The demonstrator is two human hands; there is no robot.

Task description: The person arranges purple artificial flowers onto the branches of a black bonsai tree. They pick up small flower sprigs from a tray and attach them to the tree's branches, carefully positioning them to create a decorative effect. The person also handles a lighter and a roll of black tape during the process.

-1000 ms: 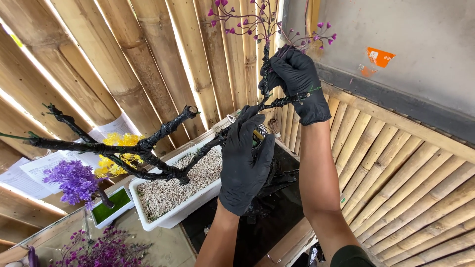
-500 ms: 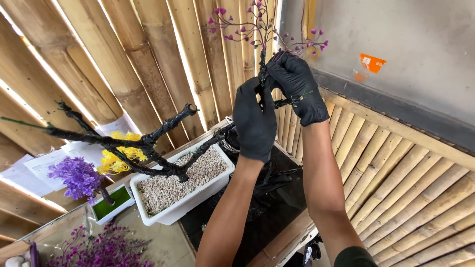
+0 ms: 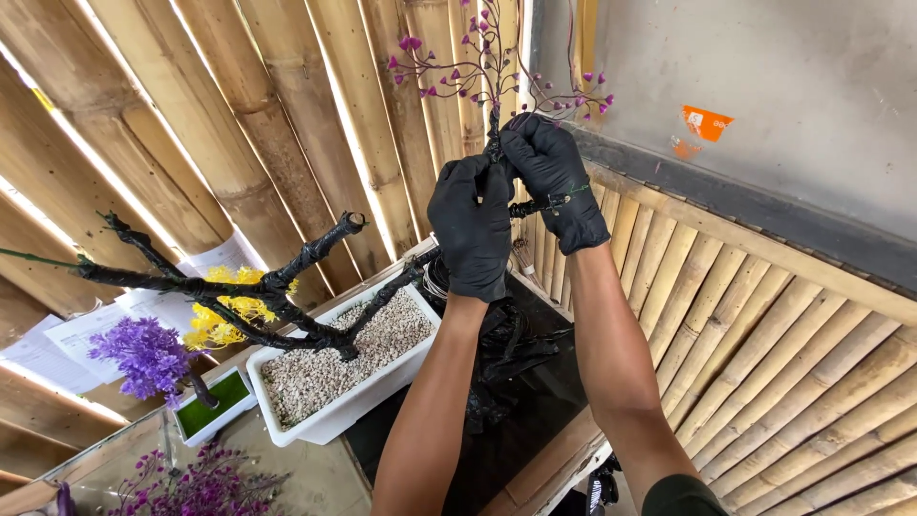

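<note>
Gripping thin black wrapped wire branch with purple bead flowers (image 3: 497, 86): left hand (image 3: 471, 229) and right hand (image 3: 554, 182), both black-gloved, closed on stem, raised before bamboo wall (image 3: 239, 124), above white rectangular gravel planter (image 3: 344, 368), probably steadying it upright.

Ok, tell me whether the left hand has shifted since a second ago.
Yes. The left hand has risen from beside the white planter to the wrapped branch, next to the right hand.

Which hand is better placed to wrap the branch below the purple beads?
Probably the left hand: it grips lower on the black-wrapped branch, while the right hand steadies it beneath the purple bead twigs.
</note>
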